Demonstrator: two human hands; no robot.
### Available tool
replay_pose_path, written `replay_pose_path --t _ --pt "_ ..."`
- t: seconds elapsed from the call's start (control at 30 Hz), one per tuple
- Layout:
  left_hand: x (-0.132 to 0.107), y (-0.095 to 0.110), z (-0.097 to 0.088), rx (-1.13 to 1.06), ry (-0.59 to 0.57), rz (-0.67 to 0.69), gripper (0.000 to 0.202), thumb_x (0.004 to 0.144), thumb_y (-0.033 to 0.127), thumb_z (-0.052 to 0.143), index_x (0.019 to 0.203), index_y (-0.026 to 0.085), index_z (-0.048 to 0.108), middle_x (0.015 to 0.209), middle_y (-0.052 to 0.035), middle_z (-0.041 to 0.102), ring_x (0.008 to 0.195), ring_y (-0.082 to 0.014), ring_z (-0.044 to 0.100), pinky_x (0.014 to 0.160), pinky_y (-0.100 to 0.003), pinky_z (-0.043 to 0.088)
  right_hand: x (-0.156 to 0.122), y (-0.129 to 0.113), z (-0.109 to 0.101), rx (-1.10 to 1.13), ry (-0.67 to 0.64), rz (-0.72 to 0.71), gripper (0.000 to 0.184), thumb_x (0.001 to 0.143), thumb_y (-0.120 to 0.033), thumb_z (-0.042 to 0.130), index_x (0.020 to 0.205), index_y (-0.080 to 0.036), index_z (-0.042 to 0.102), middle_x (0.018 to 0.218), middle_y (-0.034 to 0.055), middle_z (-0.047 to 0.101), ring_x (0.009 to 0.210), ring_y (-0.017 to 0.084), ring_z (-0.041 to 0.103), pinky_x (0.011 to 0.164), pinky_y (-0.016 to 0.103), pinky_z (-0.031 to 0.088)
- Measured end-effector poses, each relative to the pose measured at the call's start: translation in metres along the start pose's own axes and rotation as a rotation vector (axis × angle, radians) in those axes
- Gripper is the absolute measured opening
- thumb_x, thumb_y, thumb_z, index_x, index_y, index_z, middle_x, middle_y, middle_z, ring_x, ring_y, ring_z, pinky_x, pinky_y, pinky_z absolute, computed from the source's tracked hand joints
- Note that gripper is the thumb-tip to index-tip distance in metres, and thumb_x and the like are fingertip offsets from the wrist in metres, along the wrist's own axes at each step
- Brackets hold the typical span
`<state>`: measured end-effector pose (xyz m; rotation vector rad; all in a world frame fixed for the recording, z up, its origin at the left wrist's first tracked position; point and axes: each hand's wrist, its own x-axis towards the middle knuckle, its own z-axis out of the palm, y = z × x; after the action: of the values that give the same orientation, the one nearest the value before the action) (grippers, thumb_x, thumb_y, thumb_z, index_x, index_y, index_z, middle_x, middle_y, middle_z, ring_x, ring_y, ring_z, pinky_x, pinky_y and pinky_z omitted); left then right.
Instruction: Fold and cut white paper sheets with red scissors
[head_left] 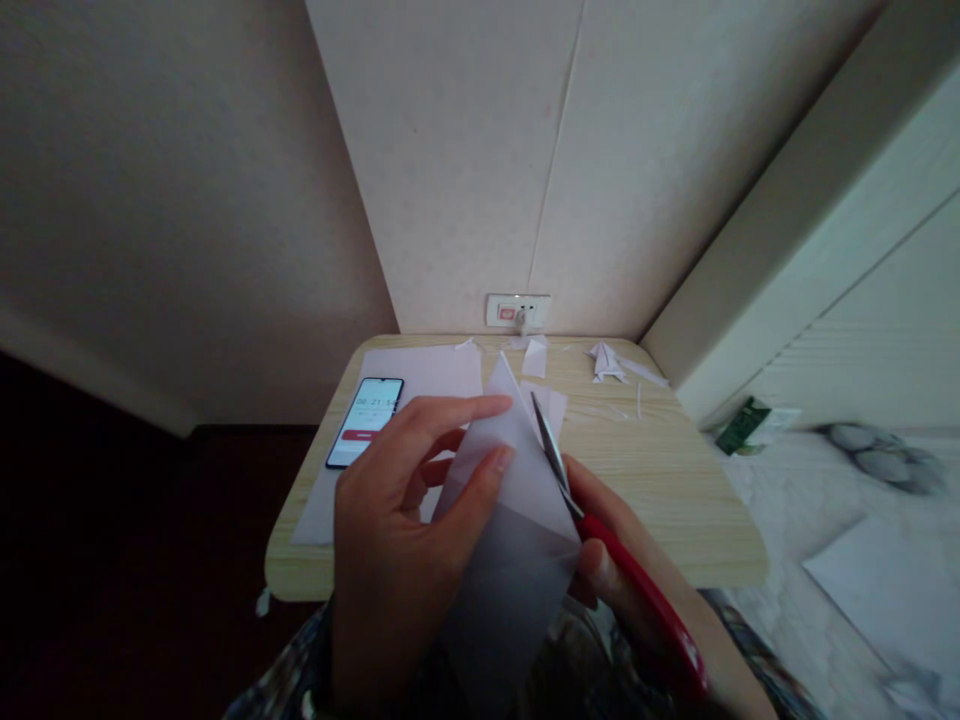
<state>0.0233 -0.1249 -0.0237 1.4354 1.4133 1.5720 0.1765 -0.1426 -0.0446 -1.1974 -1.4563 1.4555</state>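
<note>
A folded sheet of white paper (517, 500) with a pointed top is pinched between the thumb and fingers of my left hand (420, 510). My right hand (622, 540) is closed around red-handled scissors (637, 580). Their metal blades lie along the paper's right edge, pointing up and away from me. Whether the paper sits between the blades I cannot tell. The lower end of the paper hangs over my lap in shadow. Part of my right hand is hidden behind the paper and the scissor handles.
On the small wooden table (697, 510) lie white sheets (427, 365), a lit phone (365, 422) showing a timer, a folded paper figure (606, 362) and thin paper strips. A wall socket (517, 311) is behind. At right, a green packet (742, 426) and paper (885, 590) lie on a white quilted surface.
</note>
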Motion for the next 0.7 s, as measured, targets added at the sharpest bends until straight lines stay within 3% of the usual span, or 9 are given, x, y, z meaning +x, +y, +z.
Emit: replay_pose_path --t 0.33,0.57,0.7 --pt "0.0015 -0.0025 -0.0028 0.055 -0.026 0.057 0.02 0.076 0.016 0.071 0.09 0.03 0.075 0.085 0.0033 0.069 0.071 -0.0123 0.064 0.057 -0.018 0.054 0.0021 0.0032 -0.0012 -0.039 0.03 -0.005 0.058 0.069 -0.081 0.055 0.082 -0.025 0.054 0.067 0.0011 0.054 0.061 0.019 0.05 0.055 0.029 0.044" --pt "0.0012 -0.0003 -0.0001 0.019 0.019 0.01 0.019 0.073 0.017 0.073 0.086 0.03 0.076 0.082 0.0042 0.069 0.069 -0.011 0.064 0.057 -0.017 0.055 -0.002 0.0018 0.0012 -0.031 0.027 0.008 0.057 0.072 -0.08 0.054 0.081 -0.024 0.052 0.069 0.0015 0.056 0.061 0.018 0.05 0.054 0.028 0.043" --pt "0.0011 -0.001 -0.0001 0.002 0.012 0.005 0.021 0.073 0.015 0.073 0.087 0.03 0.076 0.083 0.0042 0.069 0.069 -0.0104 0.064 0.056 -0.016 0.054 -0.0021 0.0035 0.003 0.049 -0.001 0.03 0.056 0.073 -0.079 0.054 0.08 -0.024 0.044 0.067 -0.0012 0.051 0.053 0.014 0.042 0.046 0.026 0.037"
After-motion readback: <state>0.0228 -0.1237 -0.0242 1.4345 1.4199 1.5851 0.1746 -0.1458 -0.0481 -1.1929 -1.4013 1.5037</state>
